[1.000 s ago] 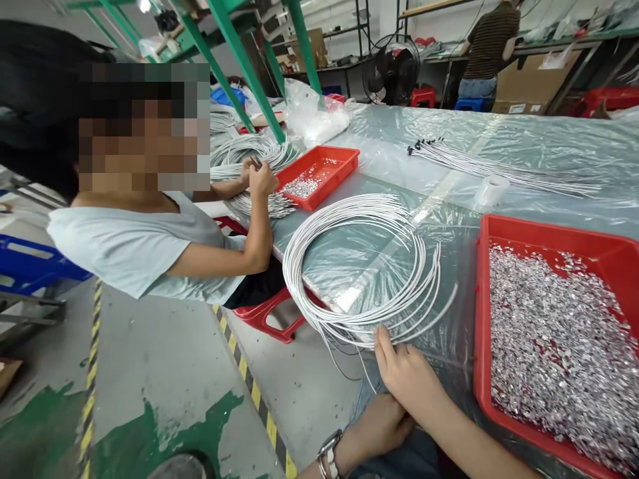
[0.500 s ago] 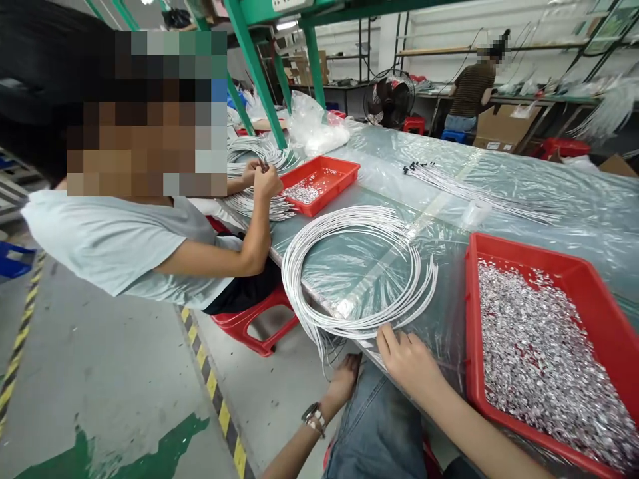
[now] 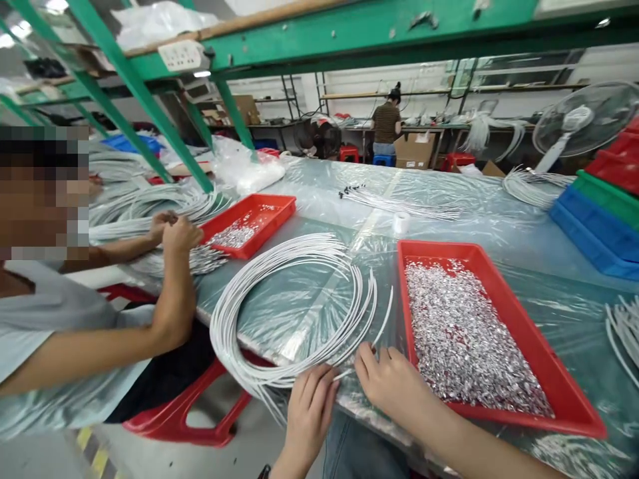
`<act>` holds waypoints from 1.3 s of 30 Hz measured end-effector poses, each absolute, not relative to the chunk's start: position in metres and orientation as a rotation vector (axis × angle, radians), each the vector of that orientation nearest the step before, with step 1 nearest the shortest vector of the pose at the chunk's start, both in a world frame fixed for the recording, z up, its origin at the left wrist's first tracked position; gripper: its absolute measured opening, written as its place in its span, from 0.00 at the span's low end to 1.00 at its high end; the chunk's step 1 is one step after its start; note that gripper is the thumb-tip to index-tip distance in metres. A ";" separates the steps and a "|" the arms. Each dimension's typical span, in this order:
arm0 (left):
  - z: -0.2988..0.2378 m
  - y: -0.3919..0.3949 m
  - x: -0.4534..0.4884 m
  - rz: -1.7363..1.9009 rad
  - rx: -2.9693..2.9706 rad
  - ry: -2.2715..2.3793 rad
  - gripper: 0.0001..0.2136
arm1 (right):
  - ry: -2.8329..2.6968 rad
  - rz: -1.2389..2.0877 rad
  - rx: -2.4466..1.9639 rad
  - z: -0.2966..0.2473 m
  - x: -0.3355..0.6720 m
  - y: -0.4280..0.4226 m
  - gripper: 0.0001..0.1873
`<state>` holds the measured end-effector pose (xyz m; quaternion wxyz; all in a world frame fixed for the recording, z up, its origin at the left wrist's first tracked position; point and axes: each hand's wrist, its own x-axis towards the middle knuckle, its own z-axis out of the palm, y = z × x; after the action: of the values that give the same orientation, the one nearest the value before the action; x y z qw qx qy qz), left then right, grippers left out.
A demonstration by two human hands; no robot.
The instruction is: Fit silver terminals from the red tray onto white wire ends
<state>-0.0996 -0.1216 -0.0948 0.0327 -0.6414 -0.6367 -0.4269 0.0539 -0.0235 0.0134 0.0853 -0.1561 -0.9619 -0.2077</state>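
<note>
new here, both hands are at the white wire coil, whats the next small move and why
Probably pinch one loose wire end with the right hand while the left hand steadies the coil: ends fan out by both hands, close beside the red tray.

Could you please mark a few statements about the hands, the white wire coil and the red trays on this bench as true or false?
1. The left hand and right hand both touch the coil of white wires. True.
2. The large red plastic tray by the right hand is empty. False: it holds a bed of small silvery metal pieces.
3. The coil of white wires lies inside that tray. False: it lies on the clear plastic sheet to the tray's left.
4. A co-worker in a pale shirt has both hands near a second red tray. True.
</note>
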 end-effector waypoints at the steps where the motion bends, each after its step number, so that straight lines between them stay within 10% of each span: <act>1: -0.086 -0.117 -0.094 -1.333 -2.028 -1.954 0.11 | -2.847 -0.628 -0.460 0.020 0.061 -0.021 0.10; 9: -0.014 -0.063 -0.041 -1.503 -2.724 -2.040 0.13 | -2.657 -0.591 -0.494 0.040 0.137 -0.008 0.21; 14: -0.006 -0.019 -0.017 -1.653 -2.945 -2.194 0.18 | -2.057 0.504 -1.044 0.035 0.184 0.004 0.14; 24: 0.002 -0.001 -0.019 -1.816 -2.975 -2.444 0.19 | -1.748 1.313 -1.155 0.010 0.165 0.029 0.20; 39: -0.003 0.006 -0.031 -1.920 -3.259 -2.324 0.15 | -1.927 1.252 -1.182 0.013 0.147 0.014 0.05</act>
<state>-0.0309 0.0055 -0.0031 -0.6044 -0.5849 -0.4170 -0.3445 0.1474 0.0137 0.0133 0.2752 -0.4396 -0.7171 0.4657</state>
